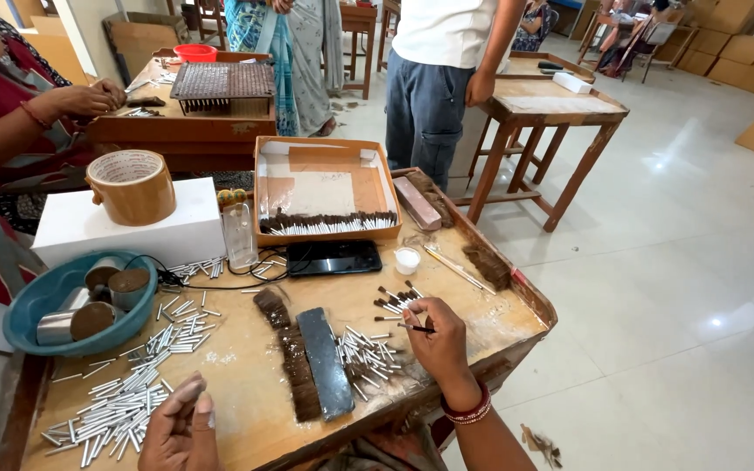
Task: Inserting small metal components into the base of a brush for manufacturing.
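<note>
Two hands were at the worktop's (499,327) front edge. My right hand (436,336) pinched a thin dark-tipped stick (415,328), keeping it just above the loose tubes (361,351) for easy reach. My left hand (181,429) curled near the tube heap (124,397), fingers closed, and I couldn't tell what it held. Bristle rows (294,358) flanked the slab (325,362); the frame's bottom cut my left wrist off.

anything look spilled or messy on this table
Yes: small white tubes lie scattered loose across the left of the table rather than stacked, unlike the neat row in the cardboard tray. Pale dust smears the wood near the right hand, which pinches a thin stick.
</note>
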